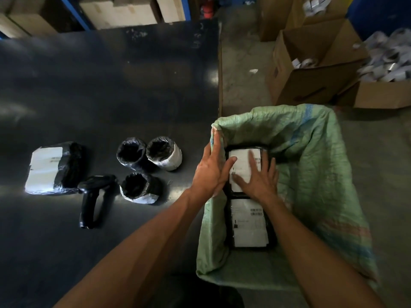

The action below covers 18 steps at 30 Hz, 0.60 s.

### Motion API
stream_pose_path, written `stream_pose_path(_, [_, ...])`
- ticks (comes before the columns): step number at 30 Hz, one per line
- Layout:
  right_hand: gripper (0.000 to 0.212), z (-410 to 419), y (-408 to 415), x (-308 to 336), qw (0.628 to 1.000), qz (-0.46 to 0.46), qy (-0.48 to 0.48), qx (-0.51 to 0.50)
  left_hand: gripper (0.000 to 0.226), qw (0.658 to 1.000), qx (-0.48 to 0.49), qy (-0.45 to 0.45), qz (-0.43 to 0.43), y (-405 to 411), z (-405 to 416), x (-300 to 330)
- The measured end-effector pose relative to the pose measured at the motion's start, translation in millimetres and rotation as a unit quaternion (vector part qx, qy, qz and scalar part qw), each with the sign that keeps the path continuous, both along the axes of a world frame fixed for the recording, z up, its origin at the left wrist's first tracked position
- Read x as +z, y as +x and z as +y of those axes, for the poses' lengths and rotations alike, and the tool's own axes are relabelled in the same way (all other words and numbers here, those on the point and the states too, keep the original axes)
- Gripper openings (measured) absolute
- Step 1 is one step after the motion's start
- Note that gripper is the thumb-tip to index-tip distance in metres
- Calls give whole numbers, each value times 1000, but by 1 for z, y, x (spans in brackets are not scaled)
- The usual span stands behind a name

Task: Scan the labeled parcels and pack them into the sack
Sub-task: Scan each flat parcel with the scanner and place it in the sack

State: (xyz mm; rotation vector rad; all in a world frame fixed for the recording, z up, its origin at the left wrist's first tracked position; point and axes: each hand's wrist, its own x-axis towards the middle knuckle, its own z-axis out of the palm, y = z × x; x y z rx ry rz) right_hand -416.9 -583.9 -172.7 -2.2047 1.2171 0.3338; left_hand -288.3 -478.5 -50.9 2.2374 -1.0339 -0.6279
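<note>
Beside the dark counter point(111, 96), a labeled parcel point(243, 161) is being pressed down inside the green sack point(311, 152) by the flat, open left hand point(211, 172) and right hand point(260, 181), and the soft sack edge could be pushed in, so later parcels might be blocked.

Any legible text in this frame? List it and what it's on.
None can be read.
Upper parcel label in the sack: barcode, print blurred.
Lower parcel label in the sack: barcodes, print too small.
Flat parcel label on the table: blurred lines.
Cardboard box: dark mark, unreadable.
</note>
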Motion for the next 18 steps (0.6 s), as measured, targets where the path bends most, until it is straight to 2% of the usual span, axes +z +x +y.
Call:
stream_pose_path(2, [99,4,1,-3,997,43,25,51,88,1000,-3,1,6,0,0,1])
stream_pose_path(7, [103,-4,22,12,989,128,45,53,89,1000,-7,-12,5,0,-1,1])
stream_pose_path(11, [102,1,22,22,987,144,32,60,91,1000,-18,-20,-3,-5,0,0])
stream_pose_path(18, [83,-3,-3,56,989,146,-27,23,87,998,-12,-44,32,-11,7,2])
